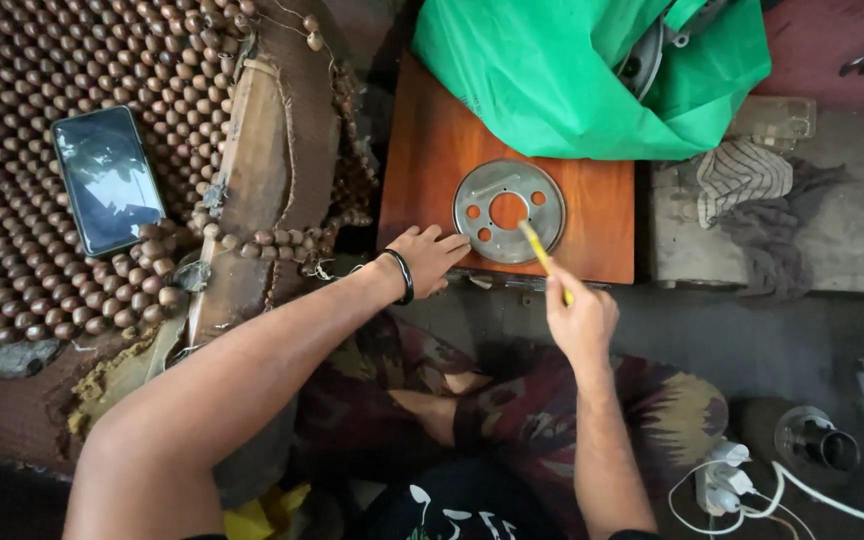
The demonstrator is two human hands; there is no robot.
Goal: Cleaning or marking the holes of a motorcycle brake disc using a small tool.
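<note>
— Wooden surface [422, 150], reddish-brown: what is lying on it?
— Green plastic bag [572, 70] is covering its far end; nearer, a round metal disc [508, 211] with holes is lying flat.
— And the hands?
— Left hand [430, 257] is resting spread at the disc's edge, fingertips touching it. Right hand [580, 318] is pinching a yellow pencil [542, 258], its tip sitting on the disc.

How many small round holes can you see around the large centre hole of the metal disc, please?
4 small round holes show in the metal disc: upper right, lower right, lower left and left of the centre hole. The yellow pencil in the right hand may hide more.
</note>
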